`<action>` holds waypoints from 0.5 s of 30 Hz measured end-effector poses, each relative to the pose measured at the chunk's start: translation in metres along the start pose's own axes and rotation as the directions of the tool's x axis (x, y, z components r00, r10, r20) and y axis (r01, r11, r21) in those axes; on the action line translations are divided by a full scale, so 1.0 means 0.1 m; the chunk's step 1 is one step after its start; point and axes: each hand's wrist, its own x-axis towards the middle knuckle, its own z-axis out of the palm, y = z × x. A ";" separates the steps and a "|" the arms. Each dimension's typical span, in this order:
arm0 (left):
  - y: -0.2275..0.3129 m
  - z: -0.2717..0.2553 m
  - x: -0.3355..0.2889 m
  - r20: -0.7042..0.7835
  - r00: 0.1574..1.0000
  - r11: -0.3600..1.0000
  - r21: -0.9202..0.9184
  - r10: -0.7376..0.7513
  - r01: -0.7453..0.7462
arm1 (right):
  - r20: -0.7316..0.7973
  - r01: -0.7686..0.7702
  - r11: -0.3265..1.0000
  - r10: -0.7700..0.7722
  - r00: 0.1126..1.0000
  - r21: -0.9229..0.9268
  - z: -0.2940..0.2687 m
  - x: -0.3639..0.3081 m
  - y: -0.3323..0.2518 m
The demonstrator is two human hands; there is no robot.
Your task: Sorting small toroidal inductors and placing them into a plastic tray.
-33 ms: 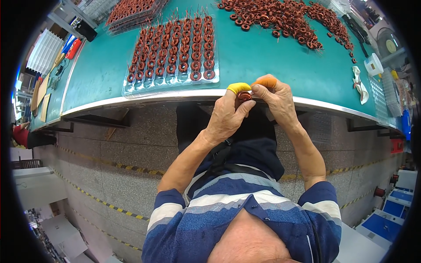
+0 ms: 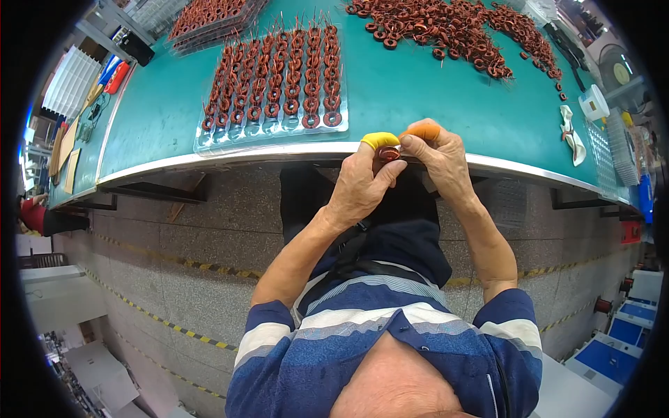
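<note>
Just over the front edge of the table, my left hand pinches a small copper-wound ring coil between thumb and forefinger. A yellow cover wraps that forefinger. My right hand, with an orange cover on its forefinger, is closed in a pinch right at the coil's right side. Whatever sits between its fingertips is too small to tell. To the left of my hands, a clear plastic tray holds rows of similar coils with wire ends sticking up.
A big heap of loose coils spreads over the far right of the green table. Stacked filled trays stand at the far left. At the right lie a white cloth and a white tub. Another person is at the left edge.
The coil has turned slightly in my fingers, so its surface catches the light differently. Both hands stay in nearly the same place.
</note>
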 end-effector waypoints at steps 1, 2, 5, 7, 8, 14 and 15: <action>0.00 0.00 0.00 0.013 0.998 0.997 -0.054 -0.054 0.054 | 0.000 -0.001 1.000 0.001 1.000 0.001 0.00 -0.01 0.00; -0.01 0.00 0.00 0.013 0.998 0.997 -0.054 -0.055 0.055 | -0.004 0.018 1.000 -0.018 1.000 0.013 0.01 -0.01 -0.01; -0.05 0.00 0.01 0.065 0.995 0.976 -0.204 -0.070 0.082 | -0.012 0.048 0.999 -0.047 0.999 0.016 0.00 -0.02 -0.01; -0.04 0.02 0.02 0.052 0.998 0.987 -0.152 -0.042 0.050 | -0.017 0.059 0.998 -0.059 0.998 0.007 -0.02 -0.02 -0.01; -0.02 0.04 0.02 0.054 0.998 0.987 -0.152 -0.043 0.050 | -0.039 0.060 0.997 -0.061 0.997 -0.038 -0.03 -0.02 0.00; -0.03 0.11 0.07 -0.210 0.970 0.977 0.198 0.121 -0.079 | 0.015 0.538 0.501 -0.722 0.691 -0.678 0.15 -0.11 -0.13; -0.04 0.11 0.09 -0.212 0.970 0.977 0.198 0.121 -0.078 | 0.098 0.606 0.361 -0.801 0.591 -0.709 0.19 -0.15 -0.17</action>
